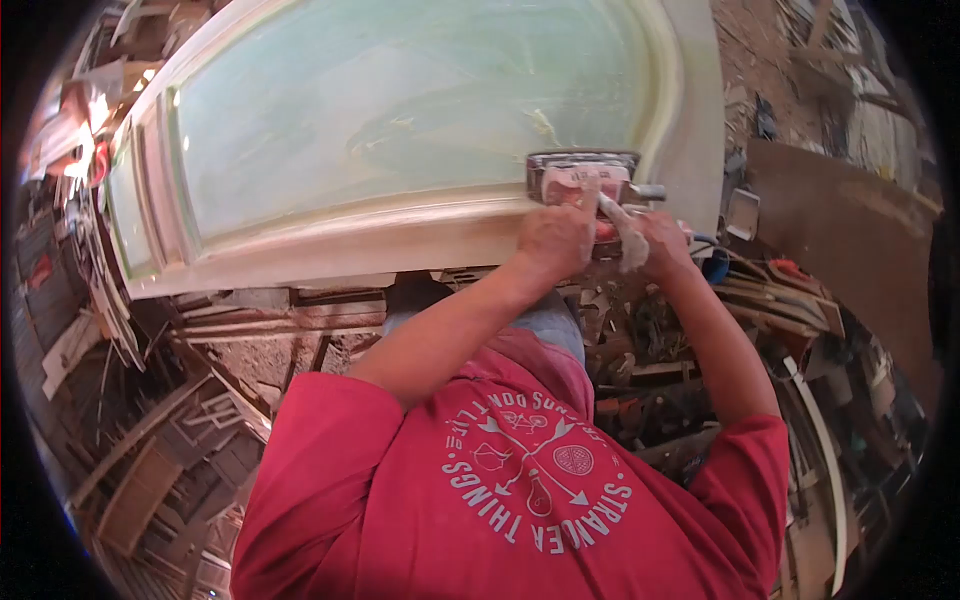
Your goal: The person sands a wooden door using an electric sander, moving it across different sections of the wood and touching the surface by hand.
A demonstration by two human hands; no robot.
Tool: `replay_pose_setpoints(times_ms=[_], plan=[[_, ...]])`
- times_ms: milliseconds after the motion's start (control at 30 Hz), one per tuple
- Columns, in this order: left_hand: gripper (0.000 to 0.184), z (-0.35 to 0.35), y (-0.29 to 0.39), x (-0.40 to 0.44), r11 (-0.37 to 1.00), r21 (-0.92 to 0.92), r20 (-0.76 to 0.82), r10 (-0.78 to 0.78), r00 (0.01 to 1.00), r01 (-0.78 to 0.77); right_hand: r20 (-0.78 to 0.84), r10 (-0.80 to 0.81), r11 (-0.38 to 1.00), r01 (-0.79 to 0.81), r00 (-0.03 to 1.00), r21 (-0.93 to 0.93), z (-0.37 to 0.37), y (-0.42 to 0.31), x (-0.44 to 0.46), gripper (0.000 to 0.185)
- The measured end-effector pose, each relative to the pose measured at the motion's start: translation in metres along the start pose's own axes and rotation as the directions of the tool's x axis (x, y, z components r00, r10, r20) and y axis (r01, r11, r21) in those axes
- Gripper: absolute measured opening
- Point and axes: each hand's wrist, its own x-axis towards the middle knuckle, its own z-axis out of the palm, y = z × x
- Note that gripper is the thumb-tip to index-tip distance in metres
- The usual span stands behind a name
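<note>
A red power sander [588, 180] with a dark, dusty base rests on the near right part of a pale wooden door panel [350, 232]. My left hand [556, 240] is closed on the left side of the sander, with one finger stretched forward over its top. My right hand [660, 245] is wrapped round the sander's right and rear side. Something whitish, like tape or cloth, shows between the two hands; I cannot make out what it is. The panel's sunken middle has a greenish, cloudy surface [400, 100] framed by a curved moulding [668, 80].
A blue-grey cable or hose [708, 242] runs off to the right of the sander. Wood offcuts [770, 300] lie piled on the ground at right. A brown board [840, 230] stands beyond them. Wooden strips [290, 318] and scraps lie below the panel's near edge.
</note>
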Motion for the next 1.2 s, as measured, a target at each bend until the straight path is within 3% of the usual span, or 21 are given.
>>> replay_pose_setpoints(times_ms=[100, 200, 300, 333, 500, 600, 800, 833, 867, 1067, 1200], plan=[[0.073, -0.008, -0.011, -0.007, 1.000, -0.018, 0.040, -0.016, 0.999, 0.017, -0.080, -0.095, 0.995, 0.097, 0.992, 0.023, 0.010, -0.003, 0.004, 0.102], [0.094, -0.005, -0.035, -0.022, 0.998, 0.040, 0.073, -0.059, 0.996, 0.056, 0.004, -0.052, 0.999, 0.052, 0.999, 0.000, 0.000, -0.039, 0.015, 0.103], [0.092, -0.021, -0.070, -0.048, 0.998, 0.041, 0.038, -0.049, 0.998, 0.047, -0.018, -0.099, 0.995, 0.098, 0.995, -0.013, 0.008, -0.077, 0.029, 0.101], [0.100, -0.030, -0.083, -0.057, 0.999, 0.018, 0.060, -0.052, 0.997, 0.051, -0.065, -0.137, 0.988, 0.141, 0.988, 0.062, 0.003, -0.094, 0.031, 0.098], [0.130, -0.061, -0.148, -0.100, 0.994, -0.064, 0.084, -0.086, 0.993, 0.091, -0.110, -0.201, 0.978, 0.206, 0.973, 0.036, 0.012, -0.169, 0.065, 0.095], [0.122, -0.089, -0.178, -0.115, 0.989, 0.016, 0.205, -0.148, 0.968, 0.147, -0.154, -0.236, 0.967, 0.247, 0.959, 0.061, 0.015, -0.206, 0.082, 0.088], [0.115, -0.106, -0.255, -0.157, 0.990, 0.004, 0.198, -0.139, 0.970, 0.141, -0.181, -0.260, 0.959, 0.276, 0.949, 0.070, 0.015, -0.287, 0.115, 0.081], [0.117, -0.106, -0.266, -0.163, 0.990, 0.020, 0.194, -0.143, 0.971, 0.142, -0.185, -0.261, 0.958, 0.278, 0.948, 0.070, 0.018, -0.296, 0.120, 0.080], [0.119, -0.104, -0.279, -0.169, 0.989, 0.035, 0.191, -0.146, 0.971, 0.142, -0.146, -0.260, 0.959, 0.274, 0.954, 0.079, 0.023, -0.305, 0.129, 0.096], [0.128, -0.140, -0.345, -0.210, 0.993, -0.012, 0.135, -0.116, 0.984, 0.119, -0.061, -0.241, 0.970, 0.242, 0.969, 0.014, 0.018, -0.385, 0.161, 0.094], [0.130, -0.151, -0.393, -0.238, 0.996, 0.012, 0.087, -0.093, 0.992, 0.092, -0.064, -0.258, 0.961, 0.263, 0.964, 0.091, 0.021, -0.434, 0.180, 0.088]])
